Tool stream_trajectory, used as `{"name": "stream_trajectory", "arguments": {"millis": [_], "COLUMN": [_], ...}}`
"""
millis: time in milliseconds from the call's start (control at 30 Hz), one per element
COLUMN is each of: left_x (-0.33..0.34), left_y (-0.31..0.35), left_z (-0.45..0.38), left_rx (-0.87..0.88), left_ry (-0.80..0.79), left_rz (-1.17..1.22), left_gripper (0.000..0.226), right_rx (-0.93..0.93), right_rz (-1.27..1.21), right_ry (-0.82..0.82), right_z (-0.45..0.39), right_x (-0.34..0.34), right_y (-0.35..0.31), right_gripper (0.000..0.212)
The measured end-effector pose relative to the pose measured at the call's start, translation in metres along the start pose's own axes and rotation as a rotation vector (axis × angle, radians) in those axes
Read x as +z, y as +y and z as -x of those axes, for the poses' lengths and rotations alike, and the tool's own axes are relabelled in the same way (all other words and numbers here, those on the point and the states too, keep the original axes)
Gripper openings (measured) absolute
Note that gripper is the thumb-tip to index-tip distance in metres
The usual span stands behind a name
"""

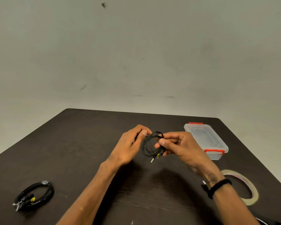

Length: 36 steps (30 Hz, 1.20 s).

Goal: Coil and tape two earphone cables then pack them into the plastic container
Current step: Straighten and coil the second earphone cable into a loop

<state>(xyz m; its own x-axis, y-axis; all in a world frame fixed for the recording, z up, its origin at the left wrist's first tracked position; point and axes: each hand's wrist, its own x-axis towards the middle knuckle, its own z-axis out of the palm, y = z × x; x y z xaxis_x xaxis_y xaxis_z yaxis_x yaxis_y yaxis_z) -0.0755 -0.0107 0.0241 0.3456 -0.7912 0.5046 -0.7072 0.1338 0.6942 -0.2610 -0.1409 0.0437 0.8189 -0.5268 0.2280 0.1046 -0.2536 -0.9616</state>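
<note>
The only writing in view was a run of red print on the inner band of the tape roll [243, 187], too blurred to read; the yellow tag on each cable showed no legible mark. Both hands were raised above the middle of the dark table [81, 143] with a loosely coiled black earphone cable [150, 146] between them. The left hand [131, 143] had its fingers curled round the coil's left side, thumb tip pressed near the top strands. The right hand [177, 145] pinched the coil's right side between thumb and curled fingers, and the silver plug [152, 159] hung free below the loops. How many turns the coil had could not be made out.

A second black cable [34, 196], already coiled and bound with a pale strip at its top, lay near the table's left front edge, well apart from the hands. The clear plastic container [206, 140] with red clips stood near the far right corner, lid on, just beyond the right hand. The tape roll lay flat near the right edge, partly hidden behind the right wrist, which wore a black band [219, 186].

Bare tabletop stretched between the bound cable and the forearms and across the far left. The near edge of the table was cut off by the frame, as were both elbows
</note>
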Motion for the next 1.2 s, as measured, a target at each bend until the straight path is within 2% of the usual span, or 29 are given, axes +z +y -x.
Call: {"name": "stream_trajectory", "arguments": {"millis": [133, 200, 300, 433, 533, 600, 667, 767, 867, 1000, 1200], "left_x": [-0.005, -0.009, -0.011, -0.010, -0.008, -0.006, -0.004, -0.004, -0.006, -0.006, 0.008], "left_y": [0.001, -0.001, 0.002, 0.004, 0.005, 0.005, 0.006, 0.005, 0.000, 0.000, 0.002], "left_z": [-0.003, -0.004, -0.003, -0.001, 0.001, 0.001, 0.001, 0.001, 0.000, -0.001, 0.002], "left_rx": [-0.087, -0.088, -0.070, -0.100, -0.148, -0.167, -0.168, -0.160, -0.139, -0.096, 0.002], "left_ry": [-0.090, -0.121, -0.087, -0.069, -0.121, -0.181, -0.235, -0.287, -0.303, -0.264, -0.212], "left_rz": [0.088, 0.054, -0.068, -0.050, -0.029, -0.067, -0.108, -0.131, -0.053, -0.023, -0.158], "left_gripper": [0.023, 0.019, 0.020, 0.024, 0.042, 0.063, 0.073, 0.056, 0.044, 0.040, 0.042], "right_rx": [0.006, 0.008, 0.029, 0.078, 0.088, 0.085, 0.082, 0.052, 0.034, 0.033, 0.064], "right_rz": [-0.002, 0.023, 0.132, 0.329, 0.390, 0.389, 0.381, 0.372, 0.341, 0.246, 0.149], "right_ry": [0.020, 0.001, -0.055, -0.099, -0.088, -0.086, -0.079, -0.065, -0.069, -0.093, -0.054], "right_z": [0.001, 0.002, 0.001, -0.001, -0.002, -0.002, -0.001, 0.000, 0.000, -0.001, 0.001], "right_x": [-0.003, -0.004, -0.003, 0.004, 0.006, 0.006, 0.005, 0.005, 0.004, 0.005, 0.009], "right_y": [0.000, 0.000, 0.001, 0.005, 0.006, 0.007, 0.006, 0.004, 0.004, 0.003, 0.002], "right_gripper": [0.016, 0.017, 0.015, 0.016, 0.021, 0.017, 0.014, 0.018, 0.016, 0.014, 0.014]}}
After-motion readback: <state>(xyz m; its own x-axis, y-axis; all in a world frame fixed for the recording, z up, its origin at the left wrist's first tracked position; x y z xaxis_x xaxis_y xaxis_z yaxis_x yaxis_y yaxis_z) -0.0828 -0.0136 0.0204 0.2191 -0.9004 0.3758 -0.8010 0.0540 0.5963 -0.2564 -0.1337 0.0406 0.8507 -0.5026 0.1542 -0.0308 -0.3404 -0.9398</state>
